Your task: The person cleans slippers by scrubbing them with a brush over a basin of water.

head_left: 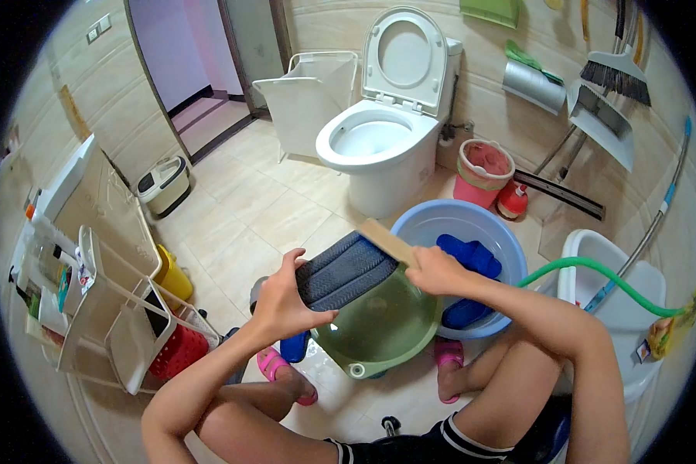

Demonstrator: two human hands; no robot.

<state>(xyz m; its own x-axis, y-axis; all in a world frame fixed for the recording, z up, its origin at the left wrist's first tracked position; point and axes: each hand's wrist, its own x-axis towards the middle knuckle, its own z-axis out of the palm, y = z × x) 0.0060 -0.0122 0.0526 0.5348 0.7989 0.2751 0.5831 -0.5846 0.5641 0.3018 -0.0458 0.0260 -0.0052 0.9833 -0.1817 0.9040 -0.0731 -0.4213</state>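
Note:
My left hand [281, 300] is wrapped round one end of a dark slipper [346, 271], whose ribbed sole faces up. In my right hand [433, 271] is a wooden brush [387, 242], which touches the slipper's far end. Beneath them stands a green basin [379, 359] with water in it. Blue slippers [472, 255] lie in the light blue basin [510, 298] on the right. Another blue slipper [294, 347] is on the floor by the green basin, partly hidden by my left hand.
A white toilet [379, 147] with raised lid stands ahead, beside a pink bucket [483, 182] and a red bottle [512, 203]. A green hose [595, 264] crosses a white tub [622, 309] at right. Shelving with a red basket [179, 352] is at left.

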